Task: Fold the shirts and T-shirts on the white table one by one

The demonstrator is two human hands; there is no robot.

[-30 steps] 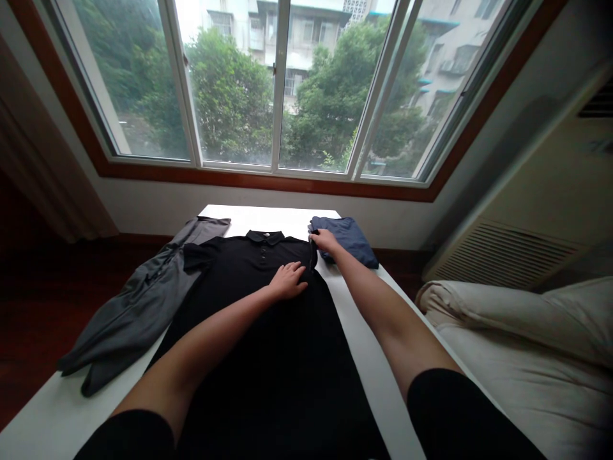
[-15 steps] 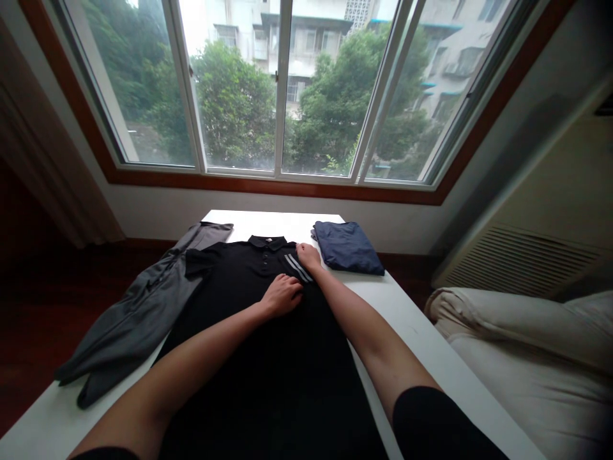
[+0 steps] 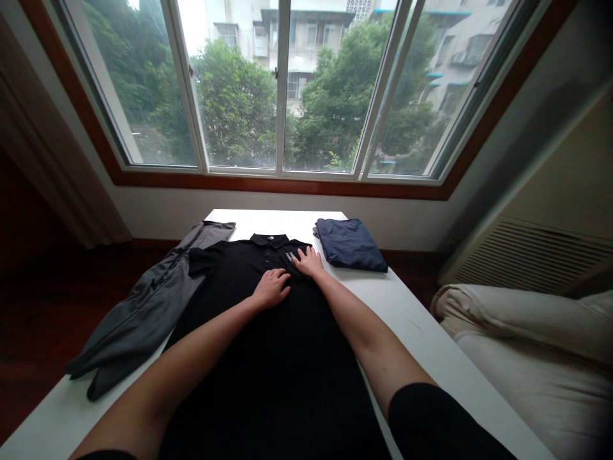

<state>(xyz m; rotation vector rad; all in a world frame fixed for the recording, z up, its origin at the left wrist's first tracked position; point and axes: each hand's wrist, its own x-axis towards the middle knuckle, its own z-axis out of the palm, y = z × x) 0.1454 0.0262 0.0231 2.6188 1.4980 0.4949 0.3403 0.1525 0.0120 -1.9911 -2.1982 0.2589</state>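
Note:
A black polo shirt [image 3: 239,271] lies front up on the white table [image 3: 402,306], its collar toward the window. My left hand [image 3: 271,287] rests on the middle of its chest, palm down, with the fingers loosely extended. On the right of the chest, my right hand [image 3: 308,260] presses flat with spread fingers. Grey-white stripes show just left of its fingertips; the hand covers part of them. The shirt's left sleeve in view [image 3: 204,259] reaches out over grey trousers [image 3: 143,306]. My own dark clothing merges with the shirt's lower part.
Folded navy clothing [image 3: 352,244] sits at the table's far right corner. A cream cushioned seat [image 3: 531,358] stands to the right. Behind the table is a wide window with a brown frame [image 3: 278,185], and a curtain [image 3: 62,160] hangs at the left.
My right hand has spread its fingers and now covers more of the striped area. My left hand has moved slightly left across the chest, its fingers loosening.

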